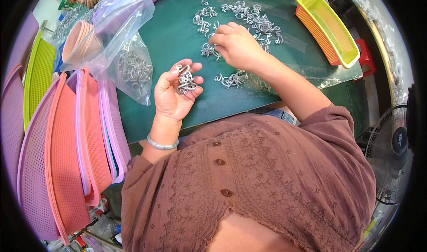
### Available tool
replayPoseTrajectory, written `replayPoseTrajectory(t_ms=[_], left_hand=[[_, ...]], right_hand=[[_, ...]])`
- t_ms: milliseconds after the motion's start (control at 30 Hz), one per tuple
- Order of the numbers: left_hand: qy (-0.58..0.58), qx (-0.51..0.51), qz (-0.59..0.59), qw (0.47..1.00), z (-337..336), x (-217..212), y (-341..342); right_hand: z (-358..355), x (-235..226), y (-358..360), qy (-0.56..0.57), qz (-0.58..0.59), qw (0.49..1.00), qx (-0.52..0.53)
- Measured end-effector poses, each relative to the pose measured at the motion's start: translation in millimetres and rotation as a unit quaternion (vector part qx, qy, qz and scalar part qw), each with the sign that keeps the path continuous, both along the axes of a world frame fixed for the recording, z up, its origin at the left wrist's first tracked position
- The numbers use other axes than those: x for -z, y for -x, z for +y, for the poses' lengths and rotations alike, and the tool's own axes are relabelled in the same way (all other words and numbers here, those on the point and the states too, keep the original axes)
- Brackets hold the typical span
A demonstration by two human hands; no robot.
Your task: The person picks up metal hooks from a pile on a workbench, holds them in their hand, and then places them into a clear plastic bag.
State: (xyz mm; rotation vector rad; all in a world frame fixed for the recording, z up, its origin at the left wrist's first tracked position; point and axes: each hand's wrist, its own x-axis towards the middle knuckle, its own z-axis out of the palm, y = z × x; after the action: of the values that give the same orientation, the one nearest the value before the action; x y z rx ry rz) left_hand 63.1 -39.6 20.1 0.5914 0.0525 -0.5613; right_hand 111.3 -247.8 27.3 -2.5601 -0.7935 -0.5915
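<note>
Green matting covers the desk (pixel 178 34), and a loose scatter of small metal hooks (pixel 249 18) lies across its far middle. At the near edge of that scatter the right hand (pixel 238 45) presses down with fingers curled, pinching at one hook cluster (pixel 207 51); whether it has hold of it cannot be told. Nearer than the scatter, the left hand (pixel 175 92) is cupped palm-up, half closed around a small bunch of hooks (pixel 184 81). Left of the scatter a clear plastic bag (pixel 133 70) of the same hooks sags beside stacked pink and purple baskets (pixel 71 154). Right of the scatter sits a yellow-and-orange basket (pixel 329 30).
</note>
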Motion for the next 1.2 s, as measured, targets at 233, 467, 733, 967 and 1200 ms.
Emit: replayPoseTrajectory(t_ms=[233, 467, 733, 967, 1200], left_hand=[[-0.051, -0.021, 0.03, 0.998, 5, 10, -4], [-0.143, -0.065, 0.028, 0.987, 4, 6, -4], [-0.267, -0.076, -0.05, 0.959, -5, 3, -2], [-0.351, -0.082, -0.098, 0.928, -10, -5, -1], [-0.357, -0.085, -0.12, 0.923, -10, -9, -4]], right_hand=[[22, -8, -14, 0.18, 0.06, 0.982, -0.008], [13, -21, -10, -0.058, 0.192, 0.975, -0.092], [10, -21, -1, -0.21, 0.189, 0.956, -0.079], [9, -14, 0, -0.162, 0.077, 0.978, -0.106], [4, -18, 1, -0.234, 0.161, 0.956, -0.074]])
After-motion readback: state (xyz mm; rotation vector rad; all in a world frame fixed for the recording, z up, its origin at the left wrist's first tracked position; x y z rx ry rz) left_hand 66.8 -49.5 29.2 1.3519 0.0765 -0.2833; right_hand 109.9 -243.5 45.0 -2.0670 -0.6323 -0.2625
